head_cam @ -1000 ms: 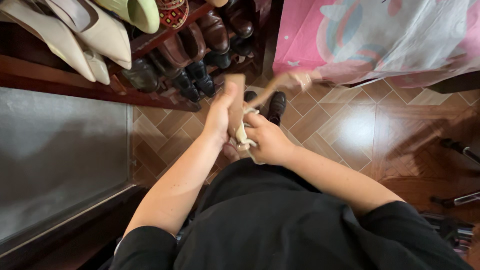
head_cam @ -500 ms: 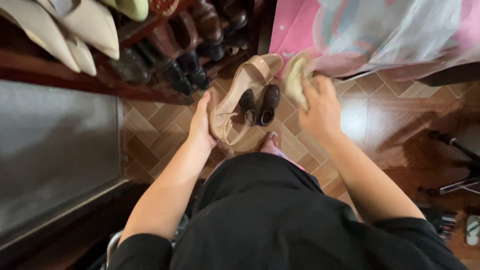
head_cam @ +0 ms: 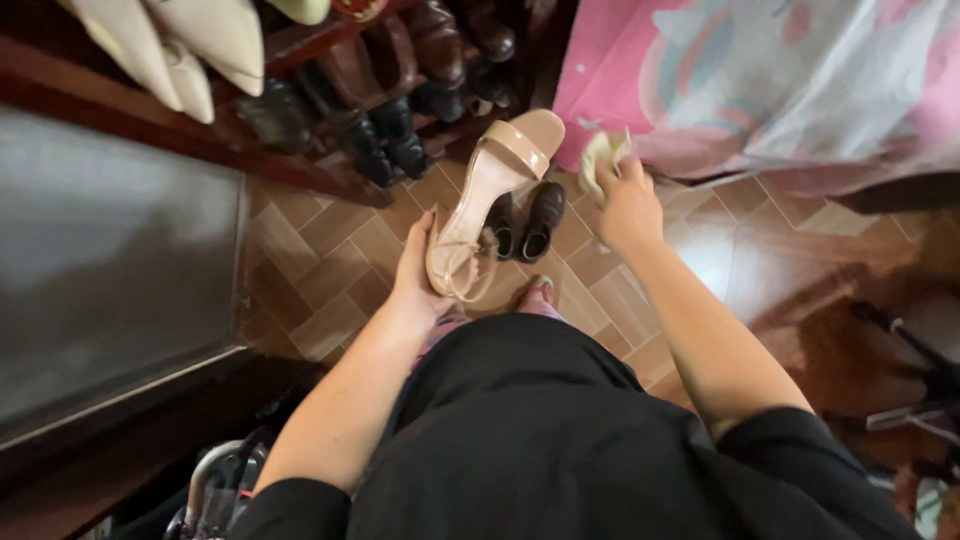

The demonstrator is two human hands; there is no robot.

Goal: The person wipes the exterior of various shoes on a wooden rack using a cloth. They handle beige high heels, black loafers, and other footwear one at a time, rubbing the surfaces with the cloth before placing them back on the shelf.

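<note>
Herringbone wood floor (head_cam: 330, 270) underneath us, with a dark wooden shoe rack (head_cam: 300, 170) at the far left stuffed with black and brown shoes plus some cream pointed pairs on the top shelf, and a pink patterned cloth (head_cam: 760, 80) hanging over something at the far right. Our left hand (head_cam: 418, 278) is wrapped around the heel end of a beige strappy sandal (head_cam: 490, 195), holding it so the toe points away from us, right above a little pair of black shoes (head_cam: 528, 220) sitting on the floor. Our right hand (head_cam: 628, 205) is off to the right of the sandal, not touching it, fingers closed around a crumpled pale yellow rag (head_cam: 600, 155). So by our reckoning we're mid-wipe, in that gap between strokes where the rag is lifted clear. The next move calls for bringing the rag across to the toe strap or sole and keeping the left grip firm so the sandal doesn't twist.
</note>
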